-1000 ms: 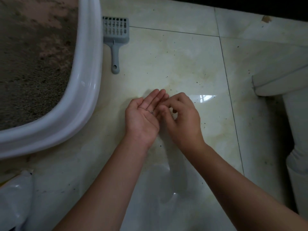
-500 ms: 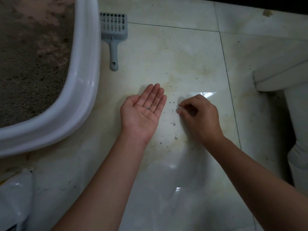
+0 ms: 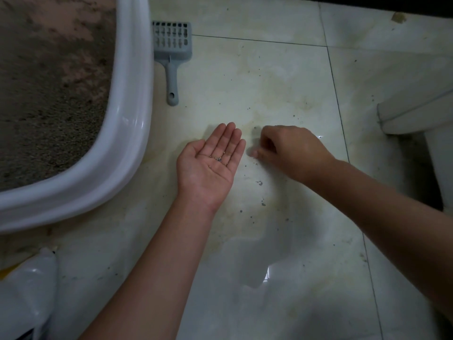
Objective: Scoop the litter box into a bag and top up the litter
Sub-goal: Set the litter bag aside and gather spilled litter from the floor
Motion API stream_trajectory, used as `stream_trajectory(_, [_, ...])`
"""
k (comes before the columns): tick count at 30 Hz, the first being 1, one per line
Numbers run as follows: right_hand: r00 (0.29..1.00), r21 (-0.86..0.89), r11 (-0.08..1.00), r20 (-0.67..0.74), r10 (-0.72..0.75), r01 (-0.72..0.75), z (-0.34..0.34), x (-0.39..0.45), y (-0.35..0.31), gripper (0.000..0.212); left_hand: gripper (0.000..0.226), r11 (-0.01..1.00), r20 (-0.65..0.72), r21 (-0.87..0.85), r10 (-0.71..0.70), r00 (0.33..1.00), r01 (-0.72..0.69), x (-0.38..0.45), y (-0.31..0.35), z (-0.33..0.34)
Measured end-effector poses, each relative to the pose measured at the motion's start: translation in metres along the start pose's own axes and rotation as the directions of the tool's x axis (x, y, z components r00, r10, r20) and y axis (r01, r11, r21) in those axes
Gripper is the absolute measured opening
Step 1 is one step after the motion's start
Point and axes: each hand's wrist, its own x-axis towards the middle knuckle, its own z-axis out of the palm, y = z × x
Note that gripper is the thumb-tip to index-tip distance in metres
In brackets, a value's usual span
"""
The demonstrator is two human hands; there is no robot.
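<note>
The scoop (image 3: pixel 172 52) lies handle toward the person beside the litter box (image 3: pixel 132 133); left hand (image 3: pixel 209 168) flat, right hand (image 3: pixel 289 150) grip unclear.

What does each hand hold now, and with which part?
The left hand lies flat, a few litter grains resting on its palm. The right hand curls its fingers at the floor; a pinched grain cannot be told.

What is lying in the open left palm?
A few small grey litter grains rest in the left hand, near the base of its fingers. The rest of the palm shows bare. The right hand is curled over the floor; whatever its fingertips pinch is hidden.
</note>
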Motion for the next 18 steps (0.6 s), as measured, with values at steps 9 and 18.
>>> stream_trajectory(9, [0.931,-0.445,0.896,0.331,0.157,0.008,-0.006,0.010,-0.064,0.021,0.042,0.999,0.009,0.036,0.033,0.999,-0.034,0.000,0.010,0.003])
stream_trajectory(18, [0.920,-0.494,0.858,0.385,0.071,0.141,-0.017,0.027,-0.075,0.023,0.041,0.996,0.002,0.017,0.084,0.996,-0.084,0.000,0.024,-0.001])
